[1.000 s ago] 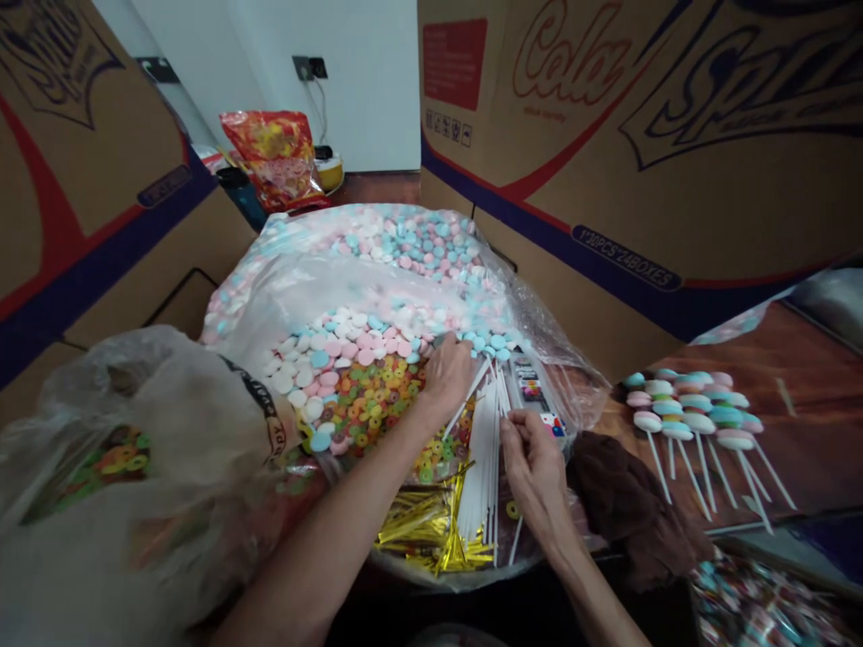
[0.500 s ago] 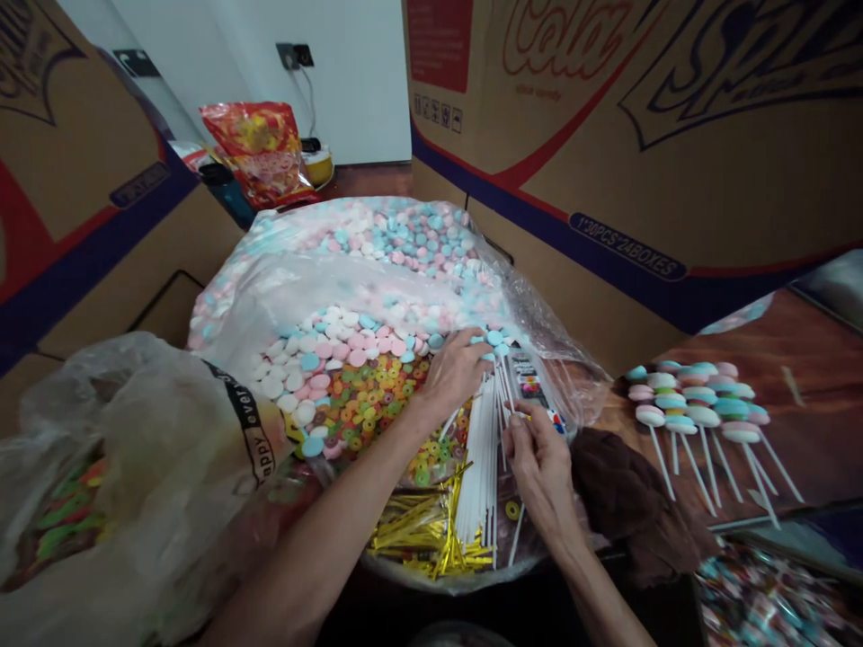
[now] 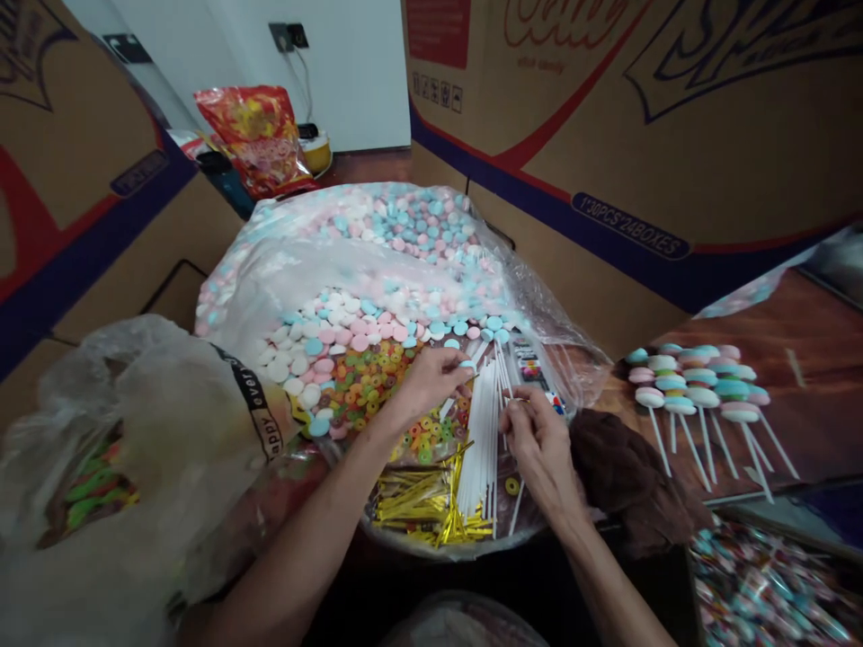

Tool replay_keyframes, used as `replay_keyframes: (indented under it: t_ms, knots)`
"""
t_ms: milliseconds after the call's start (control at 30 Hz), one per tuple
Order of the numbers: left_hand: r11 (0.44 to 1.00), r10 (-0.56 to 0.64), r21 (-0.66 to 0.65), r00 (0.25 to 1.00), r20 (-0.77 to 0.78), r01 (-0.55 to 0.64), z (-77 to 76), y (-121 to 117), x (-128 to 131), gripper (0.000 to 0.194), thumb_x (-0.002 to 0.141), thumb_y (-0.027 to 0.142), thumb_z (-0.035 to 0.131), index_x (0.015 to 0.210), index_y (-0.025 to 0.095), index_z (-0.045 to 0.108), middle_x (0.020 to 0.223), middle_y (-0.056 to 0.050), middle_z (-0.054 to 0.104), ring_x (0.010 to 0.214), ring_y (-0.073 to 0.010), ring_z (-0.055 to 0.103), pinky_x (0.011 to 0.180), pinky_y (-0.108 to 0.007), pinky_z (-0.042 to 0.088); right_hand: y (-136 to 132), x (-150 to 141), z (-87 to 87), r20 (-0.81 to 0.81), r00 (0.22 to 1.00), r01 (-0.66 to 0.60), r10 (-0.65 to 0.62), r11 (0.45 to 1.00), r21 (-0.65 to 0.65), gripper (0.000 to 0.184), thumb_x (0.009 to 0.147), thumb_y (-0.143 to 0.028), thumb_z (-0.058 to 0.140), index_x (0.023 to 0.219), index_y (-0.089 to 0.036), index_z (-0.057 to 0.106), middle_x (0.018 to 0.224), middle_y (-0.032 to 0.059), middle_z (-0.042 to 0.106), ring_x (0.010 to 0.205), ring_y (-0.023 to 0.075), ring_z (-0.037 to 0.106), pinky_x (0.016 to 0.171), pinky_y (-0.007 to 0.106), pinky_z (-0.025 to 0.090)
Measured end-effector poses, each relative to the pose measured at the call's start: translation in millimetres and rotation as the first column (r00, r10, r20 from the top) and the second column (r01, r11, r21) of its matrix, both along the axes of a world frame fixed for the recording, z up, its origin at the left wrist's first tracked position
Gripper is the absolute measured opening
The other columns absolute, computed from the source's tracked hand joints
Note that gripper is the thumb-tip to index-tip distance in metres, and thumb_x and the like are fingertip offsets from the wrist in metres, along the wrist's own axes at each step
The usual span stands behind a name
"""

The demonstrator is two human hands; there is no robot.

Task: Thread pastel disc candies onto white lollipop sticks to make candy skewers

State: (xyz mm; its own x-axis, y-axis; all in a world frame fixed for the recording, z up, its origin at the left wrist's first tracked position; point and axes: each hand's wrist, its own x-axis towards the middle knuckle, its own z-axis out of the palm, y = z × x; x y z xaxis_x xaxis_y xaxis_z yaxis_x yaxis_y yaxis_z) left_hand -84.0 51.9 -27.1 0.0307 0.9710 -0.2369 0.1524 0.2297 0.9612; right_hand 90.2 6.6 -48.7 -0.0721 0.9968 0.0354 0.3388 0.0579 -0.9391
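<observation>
A big clear plastic bag (image 3: 283, 261) of pink, blue and white disc candies (image 3: 351, 328) lies in front of me, with small coloured ring candies (image 3: 368, 377) at its near edge. My left hand (image 3: 431, 377) is pinched on a blue disc candy (image 3: 467, 366) just above the rings. My right hand (image 3: 536, 440) is closed on a thin white stick (image 3: 500, 382), beside a bundle of white sticks (image 3: 480, 440). Gold twist ties (image 3: 422, 508) lie below the bundle.
Finished candy lollipops (image 3: 694, 391) lie in a row on the brown table at right, next to a dark brown cloth (image 3: 627, 481). A crumpled plastic bag (image 3: 155, 449) sits at left. Large printed cartons (image 3: 607, 117) stand close on both sides. A red snack bag (image 3: 256, 135) is behind.
My left hand pulled back from the disc candies toward me, now pinching a blue disc. My right hand shifted slightly up along the sticks. The camera tilted a little.
</observation>
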Motion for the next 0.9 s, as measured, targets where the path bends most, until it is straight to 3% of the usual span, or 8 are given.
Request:
replay_keyframes:
  t_ms: [100, 267, 433, 633, 900]
  knots:
    - [0.998, 0.017, 0.063, 0.999, -0.040, -0.015, -9.2, -8, -6, 0.010, 0.078, 0.023, 0.061, 0.074, 0.015, 0.065, 0.059, 0.000, 0.064, 0.059, -0.0128, 0.066, 0.055, -0.020, 0.047, -2, -1, 0.3, -0.035, 0.999, -0.022, 0.020, 0.998, -0.062, 0.023, 0.091, -0.039, 0.049, 0.098, -0.019, 0.057, 0.069, -0.0010, 0.057, 0.056, 0.0126, 0.049, 0.049, 0.022, 0.038]
    - [0.990, 0.103, 0.089, 0.994, 0.029, -0.105, -19.1, -16, -10, 0.011, 0.079, 0.024, 0.061, 0.087, 0.016, 0.062, 0.074, 0.001, 0.065, 0.066, -0.0124, 0.069, 0.058, -0.021, 0.048, -5, 0, -1.1, -0.117, 0.992, -0.058, 0.043, 0.989, -0.133, 0.020, 0.089, -0.039, 0.052, 0.092, -0.019, 0.055, 0.067, -0.0020, 0.057, 0.049, 0.0099, 0.043, 0.044, 0.021, 0.032]
    - [0.968, 0.216, 0.104, 0.968, 0.130, -0.230, -12.5, -25, -9, 0.018, 0.078, 0.022, 0.063, 0.091, 0.018, 0.052, 0.085, 0.001, 0.063, 0.063, -0.0092, 0.067, 0.061, -0.021, 0.049, -10, -2, 0.4, -0.168, 0.978, -0.151, 0.126, 0.978, -0.144, 0.024, 0.091, -0.041, 0.054, 0.079, -0.020, 0.053, 0.060, -0.0049, 0.050, 0.045, 0.0079, 0.038, 0.043, 0.020, 0.030]
    - [0.941, 0.305, 0.076, 0.925, 0.225, -0.329, 1.4, -34, -11, 0.017, 0.078, 0.020, 0.061, 0.094, 0.016, 0.062, 0.086, -0.001, 0.066, 0.071, -0.0102, 0.065, 0.068, -0.022, 0.051, -17, -9, 4.1, -0.128, 0.974, -0.203, 0.187, 0.972, -0.121, 0.029, 0.092, -0.042, 0.055, 0.074, -0.019, 0.057, 0.059, -0.0041, 0.048, 0.048, 0.0091, 0.044, 0.045, 0.021, 0.034]
    - [0.905, 0.360, 0.106, 0.875, 0.323, -0.412, -8.1, -44, -15, 0.027, 0.073, 0.025, 0.070, 0.099, 0.017, 0.067, 0.094, -0.003, 0.071, 0.083, -0.0131, 0.065, 0.076, -0.024, 0.051, -21, -14, 3.1, -0.055, 0.970, -0.243, 0.239, 0.965, -0.097, 0.028, 0.093, -0.041, 0.053, 0.084, -0.017, 0.066, 0.056, -0.0040, 0.047, 0.051, 0.0102, 0.043, 0.049, 0.021, 0.034]
